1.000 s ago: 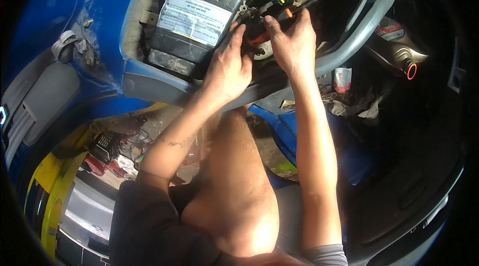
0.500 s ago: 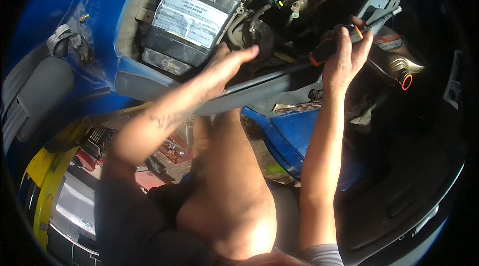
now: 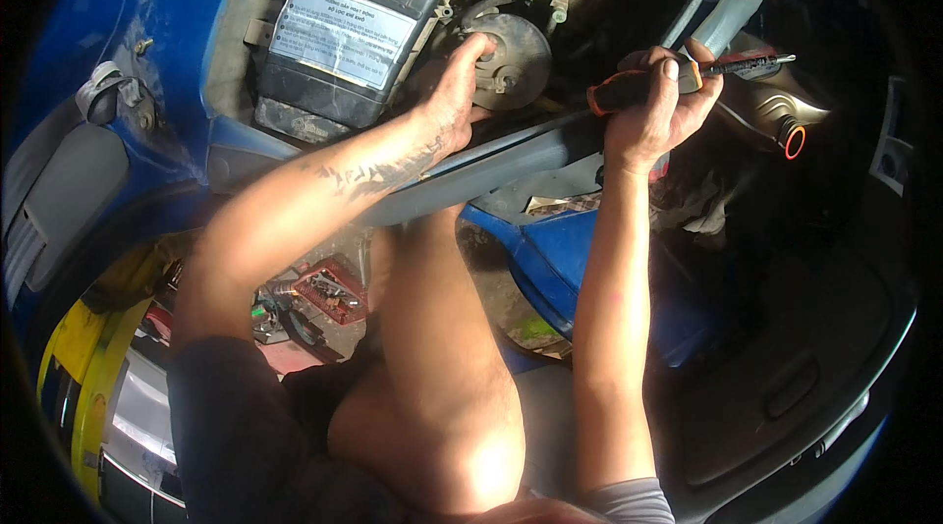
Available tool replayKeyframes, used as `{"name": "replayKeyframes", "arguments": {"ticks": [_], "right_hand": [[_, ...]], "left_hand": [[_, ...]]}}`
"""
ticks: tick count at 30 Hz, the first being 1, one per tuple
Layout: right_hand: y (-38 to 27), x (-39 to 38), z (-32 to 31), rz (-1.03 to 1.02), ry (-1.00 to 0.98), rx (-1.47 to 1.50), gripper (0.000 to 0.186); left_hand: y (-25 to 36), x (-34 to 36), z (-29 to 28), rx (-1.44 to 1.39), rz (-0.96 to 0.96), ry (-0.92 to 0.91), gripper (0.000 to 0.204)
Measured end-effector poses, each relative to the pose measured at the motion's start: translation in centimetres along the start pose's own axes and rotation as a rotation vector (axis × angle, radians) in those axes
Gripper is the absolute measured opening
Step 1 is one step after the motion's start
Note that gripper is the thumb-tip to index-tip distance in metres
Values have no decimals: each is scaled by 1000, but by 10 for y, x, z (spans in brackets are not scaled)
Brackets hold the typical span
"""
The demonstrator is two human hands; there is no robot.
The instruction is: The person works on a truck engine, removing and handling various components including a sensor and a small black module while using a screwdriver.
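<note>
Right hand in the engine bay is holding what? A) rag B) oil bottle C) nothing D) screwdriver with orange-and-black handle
D: the right hand is closed around a screwdriver whose orange-and-black handle sticks out left of the fist and whose shaft points right.

The airbox [image 3: 344, 38] at the upper left of the frame looks like matt black plastic with a white paper label stuck on top – slightly dusty finish. The round disc [image 3: 511, 48] beside it reads as dull grey metal, a bit grimy. The screwdriver [image 3: 678, 77] near the upper right has a rubbery black-and-orange handle and a dark metal shaft. The body panel [image 3: 167, 13] at far left is glossy blue paint – scuffed though. The crossbar [image 3: 511, 156] across the middle is flat grey, matt, probably painted metal.
</note>
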State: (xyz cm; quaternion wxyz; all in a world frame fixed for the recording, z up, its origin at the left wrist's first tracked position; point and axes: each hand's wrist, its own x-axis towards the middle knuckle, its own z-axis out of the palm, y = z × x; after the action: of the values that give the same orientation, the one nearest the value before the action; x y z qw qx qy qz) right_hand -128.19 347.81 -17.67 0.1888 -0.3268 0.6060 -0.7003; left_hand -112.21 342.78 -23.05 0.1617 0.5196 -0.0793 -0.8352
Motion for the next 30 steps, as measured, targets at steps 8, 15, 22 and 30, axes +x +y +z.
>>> {"name": "replayKeyframes", "arguments": {"ticks": [8,15,22,30], "right_hand": [[-1,-4,4,5,5,-12,39],[5,-2,0,-20,16,-184,31],[2,-1,2,-3,-44,-314,24],[-2,-17,70,514,-145,-358,28]], "left_hand": [[-7,17,-13,-55,-68,-113,50],[-14,33,-28,143,-46,145,47],[-21,40,-39,560,-23,639,62],[-31,48,-63,413,91,502,55]]}}
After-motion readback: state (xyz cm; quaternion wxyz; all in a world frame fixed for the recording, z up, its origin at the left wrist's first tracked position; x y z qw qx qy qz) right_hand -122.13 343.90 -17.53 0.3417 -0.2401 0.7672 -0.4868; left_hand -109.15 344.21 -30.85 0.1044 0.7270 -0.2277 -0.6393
